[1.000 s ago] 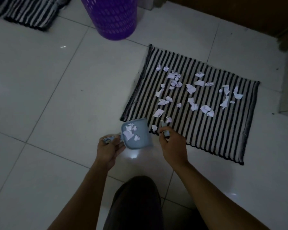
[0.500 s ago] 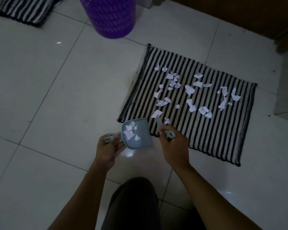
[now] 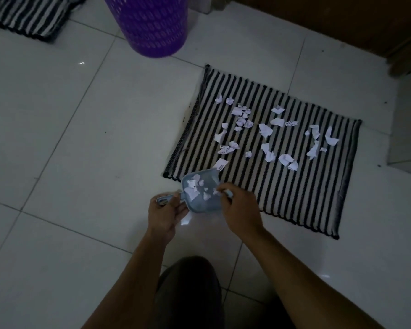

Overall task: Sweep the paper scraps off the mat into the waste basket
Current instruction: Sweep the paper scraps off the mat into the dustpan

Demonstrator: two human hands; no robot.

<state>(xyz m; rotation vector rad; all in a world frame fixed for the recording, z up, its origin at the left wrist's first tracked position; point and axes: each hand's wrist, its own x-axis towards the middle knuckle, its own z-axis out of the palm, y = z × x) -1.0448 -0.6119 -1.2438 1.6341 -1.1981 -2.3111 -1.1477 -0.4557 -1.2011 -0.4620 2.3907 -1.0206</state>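
The handle of a small grey-blue dustpan [image 3: 201, 193] is gripped by the left hand [image 3: 166, 216], the fingers being curled around it, and the pan is held at the near left corner of the striped mat [image 3: 294, 186], its mouth lying over the mat's near edge. A small brush [image 3: 228, 193] is clasped in the right hand [image 3: 241, 210], closed around it so that only the pale end of its handle is seen above the knuckles; the bristles are hidden, and the hand is pressed against the right rim of the pan. Several white scraps are already held inside the dustpan. One printed scrap [image 3: 220, 164] is found just beyond the pan's mouth, close to the mat's left edge. The remaining paper scraps [image 3: 266, 131] are scattered across the far half of the mat, from near its left edge almost to its right edge, while the near right part is left bare. The mat is laid on a white tiled floor [image 3: 69, 138]. The purple perforated waste basket [image 3: 150, 22] is stood on the floor beyond the mat's far left corner, well apart from the hands. A second striped mat [image 3: 26, 15] is seen at the far left of the floor.
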